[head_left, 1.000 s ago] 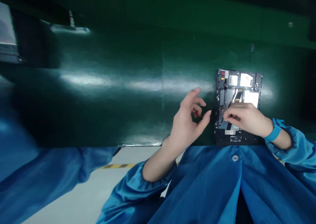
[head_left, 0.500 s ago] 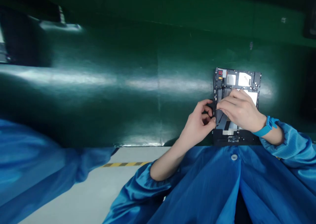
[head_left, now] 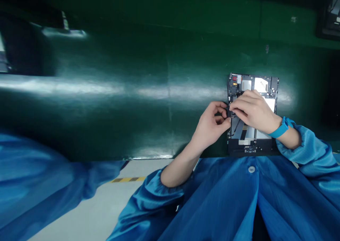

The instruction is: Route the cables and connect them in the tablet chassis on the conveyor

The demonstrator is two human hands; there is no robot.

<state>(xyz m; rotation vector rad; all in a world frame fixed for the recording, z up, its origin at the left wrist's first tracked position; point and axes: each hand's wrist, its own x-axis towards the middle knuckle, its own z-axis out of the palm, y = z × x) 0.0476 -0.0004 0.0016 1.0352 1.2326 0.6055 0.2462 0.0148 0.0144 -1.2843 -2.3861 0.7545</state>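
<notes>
An opened tablet (head_left: 249, 147) lies on the green bench near its front edge, with its inside parts, pale metal plates and thin black cables showing. My left hand (head_left: 211, 124) is at the tablet's left edge, fingers curled and thumb tip against the rim. Above the tablet's left side is my right hand (head_left: 252, 110), its fingertips pinched together close to that rim. A thin black cable (head_left: 236, 127) runs just below these fingertips. Whatever the pinch holds is too small to make out. My right wrist wears a blue band (head_left: 280, 129).
A dark object (head_left: 26, 46) stands at the far left of the green bench (head_left: 132, 63). At the upper right is a dark tray-like thing (head_left: 329, 24), partly cut off. Another person's blue sleeve (head_left: 39, 177) reaches in at lower left.
My right hand has moved slightly up the tablet's left rim, and my left hand's thumb has risen with it. The whole view has also shifted a little.
</notes>
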